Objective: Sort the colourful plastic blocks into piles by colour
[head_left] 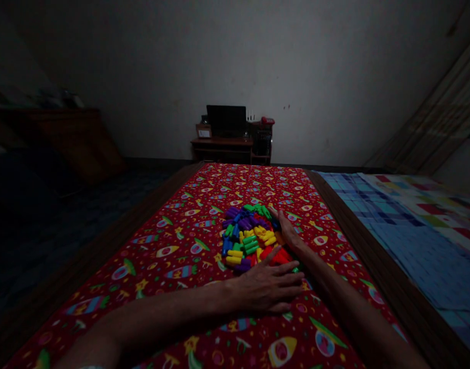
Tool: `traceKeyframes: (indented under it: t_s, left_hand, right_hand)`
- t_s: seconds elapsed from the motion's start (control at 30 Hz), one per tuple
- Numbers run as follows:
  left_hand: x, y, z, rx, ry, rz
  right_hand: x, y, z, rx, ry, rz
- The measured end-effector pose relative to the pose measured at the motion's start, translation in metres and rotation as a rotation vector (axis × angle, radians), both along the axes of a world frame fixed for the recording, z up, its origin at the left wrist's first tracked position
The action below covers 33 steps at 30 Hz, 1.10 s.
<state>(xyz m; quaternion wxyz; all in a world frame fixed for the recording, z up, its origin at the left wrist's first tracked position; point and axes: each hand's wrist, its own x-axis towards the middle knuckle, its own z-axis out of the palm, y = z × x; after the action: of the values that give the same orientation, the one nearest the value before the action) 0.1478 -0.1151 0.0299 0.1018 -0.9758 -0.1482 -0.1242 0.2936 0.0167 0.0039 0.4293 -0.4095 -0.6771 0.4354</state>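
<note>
On a red cloth (198, 292) printed with rockets, a pile of small plastic pieces (251, 241) in green, blue, purple, yellow and red is lying together. The left hand (271, 287) is flat, with its fingers spread, along the near edge of the pile, while the right hand (287, 229) borders its right side. Further away, a dark monitor (226, 119) stands on a desk (221, 141) near the wall (150, 87).

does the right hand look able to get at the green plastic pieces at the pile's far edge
Probably yes: the right hand lies right beside the green plastic pieces, with nothing visible blocking the way.
</note>
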Motion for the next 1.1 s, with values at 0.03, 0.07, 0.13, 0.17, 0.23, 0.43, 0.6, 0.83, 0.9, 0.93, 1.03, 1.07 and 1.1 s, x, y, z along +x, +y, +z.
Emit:
traceKeyframes:
  t_s: [0.03, 0.07, 0.13, 0.17, 0.23, 0.43, 0.6, 0.83, 0.9, 0.93, 1.03, 1.07, 1.1]
  left_hand:
    - [0.008, 0.004, 0.000, 0.017, -0.001, 0.011]
    - [0.013, 0.009, 0.000, 0.029, -0.005, 0.040]
    - [0.015, 0.024, 0.000, 0.050, -0.009, 0.106]
    - [0.013, 0.031, 0.000, 0.063, -0.013, 0.137]
    - [0.006, 0.042, 0.001, 0.086, -0.019, 0.192]
    - [-0.018, 0.056, 0.007, 0.100, -0.049, 0.312]
    - [-0.044, 0.070, 0.012, 0.009, -0.113, 0.453]
    - [-0.080, 0.088, 0.014, -0.265, -0.352, 0.472]
    - [-0.093, 0.097, 0.014, -0.318, -0.540, 0.503]
    - [-0.100, 0.104, 0.013, -0.336, -0.631, 0.533]
    - [-0.119, 0.130, 0.003, -0.396, -0.803, 0.652]
    - [-0.122, 0.140, -0.002, -0.434, -0.829, 0.690]
    - [-0.124, 0.148, -0.008, -0.486, -0.847, 0.720]
  right_hand:
    - [0.001, 0.001, 0.000, -0.015, 0.038, -0.008]
    - [0.003, 0.002, -0.001, -0.029, 0.077, -0.017]
    - [0.010, 0.006, -0.002, -0.040, 0.141, -0.045]
    - [0.015, 0.008, -0.003, -0.042, 0.159, -0.061]
    - [0.023, 0.010, -0.005, -0.048, 0.151, -0.099]
    - [0.014, 0.001, 0.001, 0.031, 0.036, -0.030]
    - [-0.001, -0.010, 0.013, 0.007, 0.129, 0.067]
    - [0.004, -0.007, 0.006, -0.018, 0.194, -0.007]
    - [0.006, -0.004, 0.002, 0.011, 0.181, -0.003]
    - [0.006, -0.003, 0.000, 0.027, 0.166, -0.009]
    - [0.001, -0.003, -0.007, 0.073, 0.075, -0.059]
    - [-0.002, -0.004, -0.010, 0.091, 0.031, -0.084]
    - [-0.006, -0.006, -0.014, 0.111, -0.013, -0.109]
